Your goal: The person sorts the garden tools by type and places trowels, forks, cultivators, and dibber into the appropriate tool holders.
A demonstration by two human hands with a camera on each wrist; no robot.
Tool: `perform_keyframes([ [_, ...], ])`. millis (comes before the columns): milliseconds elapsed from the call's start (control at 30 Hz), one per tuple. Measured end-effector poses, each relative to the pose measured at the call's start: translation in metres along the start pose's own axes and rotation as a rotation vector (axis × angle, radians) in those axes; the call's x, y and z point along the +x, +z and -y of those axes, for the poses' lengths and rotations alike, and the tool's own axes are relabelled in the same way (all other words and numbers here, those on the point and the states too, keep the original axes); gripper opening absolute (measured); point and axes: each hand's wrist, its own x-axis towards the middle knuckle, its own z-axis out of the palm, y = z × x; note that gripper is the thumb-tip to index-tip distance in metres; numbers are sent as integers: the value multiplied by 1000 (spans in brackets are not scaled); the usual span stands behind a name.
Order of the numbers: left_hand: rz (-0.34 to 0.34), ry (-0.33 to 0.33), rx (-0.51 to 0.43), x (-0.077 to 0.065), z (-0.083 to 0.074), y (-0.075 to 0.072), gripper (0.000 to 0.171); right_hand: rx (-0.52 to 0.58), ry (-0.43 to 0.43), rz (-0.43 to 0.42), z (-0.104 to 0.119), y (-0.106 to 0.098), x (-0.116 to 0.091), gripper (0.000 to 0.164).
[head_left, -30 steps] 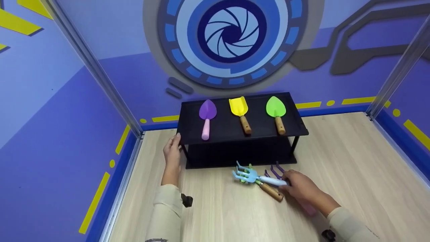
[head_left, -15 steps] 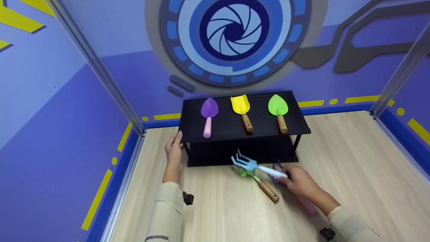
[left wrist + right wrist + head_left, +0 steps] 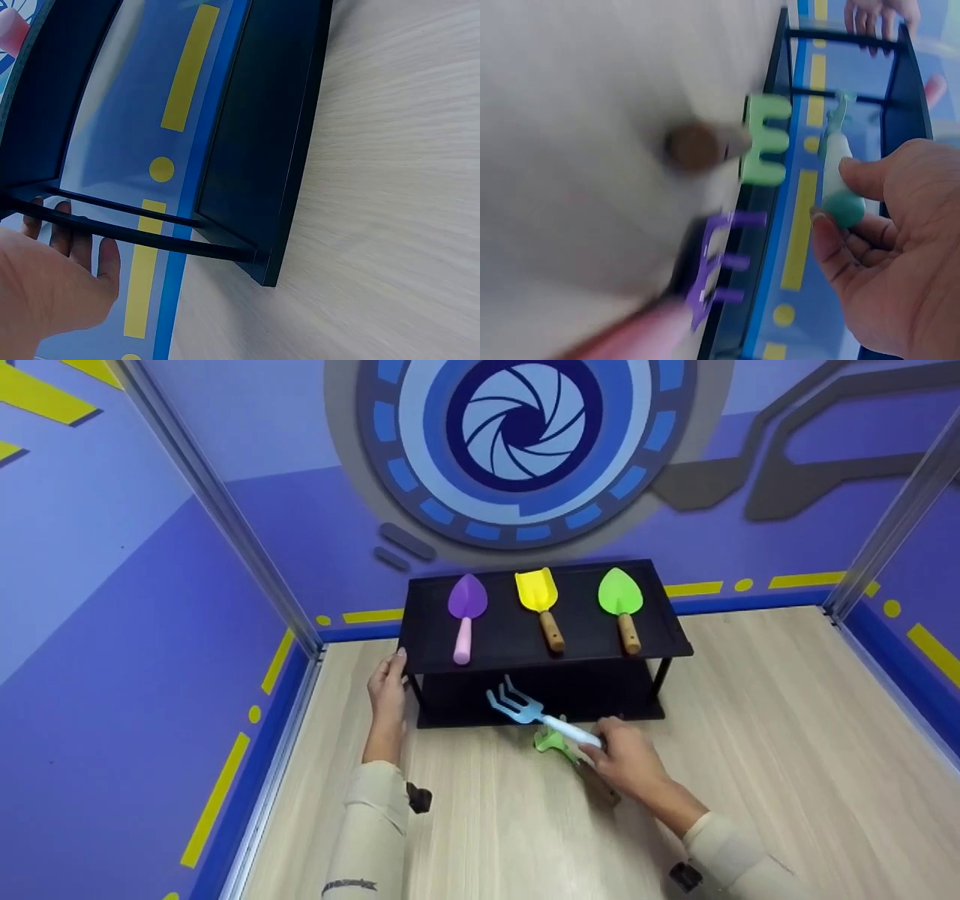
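Note:
In the head view a light blue hand rake (image 3: 517, 709) is raised before the lower level of a black two-level shelf (image 3: 499, 649). My right hand (image 3: 630, 757) holds it by its pale handle, thumb and fingers pinching the end in the right wrist view. Below it on the floor lies a green hand rake (image 3: 551, 741) with a wooden handle, partly behind the hand. A purple hand rake (image 3: 705, 274) with a pink handle shows in the right wrist view; my right arm hides it from the head camera. My left hand (image 3: 387, 690) grips the shelf's front left corner.
On the shelf's top lie a purple trowel (image 3: 467, 598) with a pink handle, a yellow scoop (image 3: 537, 591) and a green trowel (image 3: 620, 592), the latter two wooden-handled. Blue printed walls (image 3: 285, 532) enclose the back and sides of the wood-look floor (image 3: 765, 735).
My right hand has lifted the light blue rake off the green one and carried it left toward the shelf. The green rake has shifted slightly. My left hand stays at the shelf corner.

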Motion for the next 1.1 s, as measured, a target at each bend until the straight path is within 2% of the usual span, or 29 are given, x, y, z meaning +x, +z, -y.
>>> perform_keyframes([
  [100, 4, -1, -1, 0, 0, 2, 44, -14, 7, -26, 13, 10, 1, 17],
  [333, 13, 14, -3, 2, -1, 2, 47, 73, -12, -112, 42, 36, 4, 20],
  [467, 12, 24, -19, 1, 0, 2, 44, 77, -29, -135, 54, 53, 6, 21],
  [700, 14, 3, -11, -1, 2, 1, 47, 46, 0, -137, 70, 71, 12, 22],
  [867, 14, 6, -25, 2, 1, 2, 47, -46, 19, -130, 79, 75, 20, 21],
  [1000, -5, 21, -46, 4, 1, 3, 41, -109, 37, -94, 89, 77, 25, 21],
  [1100, -23, 31, -74, 3, 2, 4, 34, -99, 69, -53, 96, 78, 27, 22],
])
